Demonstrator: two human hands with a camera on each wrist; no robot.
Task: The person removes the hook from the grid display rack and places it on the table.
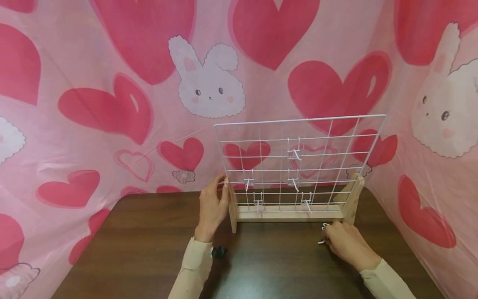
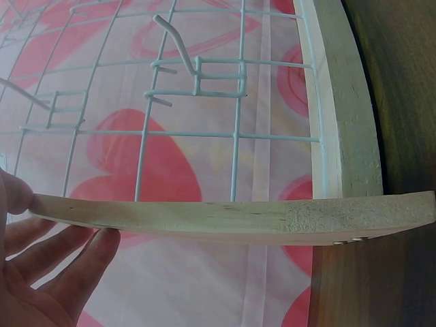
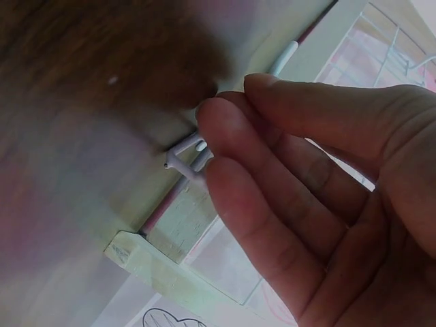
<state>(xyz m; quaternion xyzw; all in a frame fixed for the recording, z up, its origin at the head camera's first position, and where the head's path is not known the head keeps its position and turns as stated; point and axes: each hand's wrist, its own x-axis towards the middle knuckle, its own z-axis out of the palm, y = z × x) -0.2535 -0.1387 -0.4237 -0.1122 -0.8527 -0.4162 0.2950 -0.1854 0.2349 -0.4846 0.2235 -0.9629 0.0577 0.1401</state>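
Note:
A white wire grid rack (image 1: 298, 120) stands upright between wooden side pieces, with several white wire hooks (image 1: 295, 155) hanging on it. My left hand (image 1: 213, 207) holds the upper end of the left wooden side piece (image 2: 204, 218), thumb on one side and fingertips on the other. Low in front of the rack's right end, my right hand (image 1: 349, 245) pinches a loose white wire hook (image 3: 178, 155) between thumb and fingers. Parts of that hook poke out past the fingertips; the rest is hidden by them.
A wooden crossbar (image 1: 291, 216) joins the sides at the bottom, and the right wooden side piece (image 1: 353, 199) rises just beyond my right hand. Everything stands on a dark brown table (image 1: 149, 249). Pink heart-print cloth (image 1: 130, 62) hangs behind and beside it. A small black object (image 1: 219, 252) sits by my left wrist.

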